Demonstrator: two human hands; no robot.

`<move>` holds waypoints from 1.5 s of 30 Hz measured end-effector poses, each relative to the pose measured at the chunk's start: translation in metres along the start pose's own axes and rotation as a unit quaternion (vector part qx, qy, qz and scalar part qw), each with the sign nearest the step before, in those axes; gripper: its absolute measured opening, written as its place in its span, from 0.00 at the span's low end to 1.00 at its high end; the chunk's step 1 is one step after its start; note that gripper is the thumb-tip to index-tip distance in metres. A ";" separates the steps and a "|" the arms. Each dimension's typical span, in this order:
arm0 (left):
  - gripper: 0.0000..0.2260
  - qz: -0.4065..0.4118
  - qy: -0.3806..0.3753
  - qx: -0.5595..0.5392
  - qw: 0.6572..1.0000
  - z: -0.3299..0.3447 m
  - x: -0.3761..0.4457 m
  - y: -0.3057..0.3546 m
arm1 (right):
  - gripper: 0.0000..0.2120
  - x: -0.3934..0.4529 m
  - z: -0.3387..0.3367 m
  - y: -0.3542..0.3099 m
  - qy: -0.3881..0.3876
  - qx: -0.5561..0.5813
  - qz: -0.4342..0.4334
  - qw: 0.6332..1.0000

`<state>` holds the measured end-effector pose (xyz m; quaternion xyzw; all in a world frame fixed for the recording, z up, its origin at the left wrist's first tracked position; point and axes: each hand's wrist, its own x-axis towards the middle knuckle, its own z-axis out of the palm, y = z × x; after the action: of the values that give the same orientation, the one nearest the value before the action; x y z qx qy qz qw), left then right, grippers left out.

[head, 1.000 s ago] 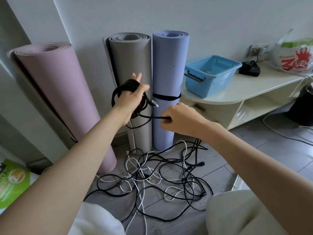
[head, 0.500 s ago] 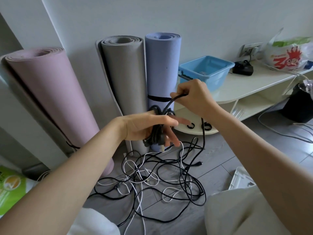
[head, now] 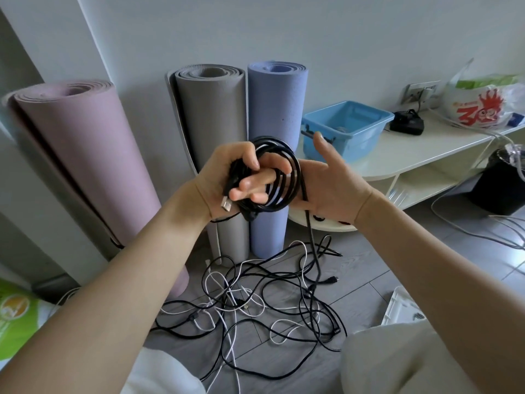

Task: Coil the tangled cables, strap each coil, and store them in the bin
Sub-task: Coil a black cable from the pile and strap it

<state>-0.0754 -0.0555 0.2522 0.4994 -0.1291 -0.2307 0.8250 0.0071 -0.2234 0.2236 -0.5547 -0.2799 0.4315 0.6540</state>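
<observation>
Centre frame: left hand (head: 227, 177) curled round black cable coil (head: 279, 177), USB plug (head: 225, 205) poking below; right hand (head: 331, 183) spread flat against coil's far side; tangled cables (head: 264, 305) on floor, lower centre; blue bin (head: 345, 129) on desk (head: 420, 155), upper right.

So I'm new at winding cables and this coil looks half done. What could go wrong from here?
The black coil is wound round the left hand with no strap on it, and the right hand is open, so loops may slip off. Its free tail runs down into the floor tangle, so pulling might drag or knot the white cables. The loose USB plug could unwind.
</observation>
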 end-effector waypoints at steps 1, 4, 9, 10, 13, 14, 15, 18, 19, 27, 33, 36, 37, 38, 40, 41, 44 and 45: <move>0.14 -0.014 -0.012 -0.002 1.000 0.000 0.000 -0.001 | 0.54 0.001 0.004 0.002 0.000 -0.027 0.009 1.000; 0.13 -0.051 -0.066 -0.010 0.996 -0.003 -0.001 -0.002 | 0.50 0.007 0.016 0.007 0.026 -0.088 0.036 0.995; 0.13 -0.007 0.067 0.031 0.997 0.003 0.001 0.003 | 0.24 0.015 0.029 0.006 0.142 -0.049 -0.027 0.988; 0.13 0.023 0.116 0.034 0.992 0.003 0.003 0.002 | 0.21 0.016 0.032 0.003 0.181 -0.015 -0.053 0.982; 0.12 0.128 0.233 0.008 0.964 0.005 0.016 -0.006 | 0.19 0.022 0.029 -0.002 0.282 0.089 -0.136 0.945; 0.11 0.153 0.264 0.002 0.952 0.008 0.021 -0.010 | 0.19 0.024 0.027 -0.002 0.305 0.106 -0.146 0.935; 0.11 0.171 0.296 0.007 0.940 0.011 0.026 -0.014 | 0.19 0.026 0.027 -0.001 0.323 0.113 -0.148 0.928; 0.10 0.207 0.386 0.027 0.899 0.016 0.035 -0.024 | 0.20 0.032 0.032 0.008 0.357 0.089 -0.136 0.920; 0.10 0.213 0.405 0.021 0.889 0.016 0.035 -0.025 | 0.21 0.035 0.034 0.012 0.364 0.074 -0.135 0.919; 0.13 0.218 0.395 -0.022 0.892 0.005 0.027 -0.015 | 0.18 0.042 0.045 0.025 0.329 0.013 -0.139 0.934; 0.12 0.147 0.256 0.006 0.956 0.007 0.021 -0.012 | 0.19 0.039 0.042 0.025 0.341 0.010 -0.139 0.930; 0.13 0.124 0.186 -0.003 0.975 0.009 0.015 -0.008 | 0.20 0.036 0.041 0.023 0.299 0.036 -0.116 0.946; 0.13 0.123 0.168 -0.025 0.978 0.010 0.014 -0.007 | 0.20 0.035 0.040 0.022 0.276 0.056 -0.106 0.954; 0.11 0.125 0.151 -0.053 0.979 0.011 0.013 -0.005 | 0.20 0.035 0.039 0.022 0.248 0.087 -0.101 0.959; 0.07 0.140 0.130 -0.108 0.976 0.013 0.013 0.000 | 0.20 0.034 0.035 0.022 0.202 0.143 -0.100 0.964; 0.06 0.161 0.129 -0.133 0.969 0.013 0.013 0.003 | 0.20 0.034 0.033 0.023 0.190 0.136 -0.092 0.968; 0.11 0.259 0.194 -0.174 0.930 0.006 0.013 0.014 | 0.21 0.034 0.036 0.029 0.194 -0.080 -0.024 0.977; 0.13 0.285 0.231 -0.183 0.912 0.000 0.014 0.017 | 0.22 0.035 0.040 0.031 0.197 -0.185 -0.001 0.963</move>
<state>-0.0591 -0.0560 0.2670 0.3210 -0.0271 0.1168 0.9395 -0.0183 -0.1731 0.1993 -0.7397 -0.2212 0.2536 0.5828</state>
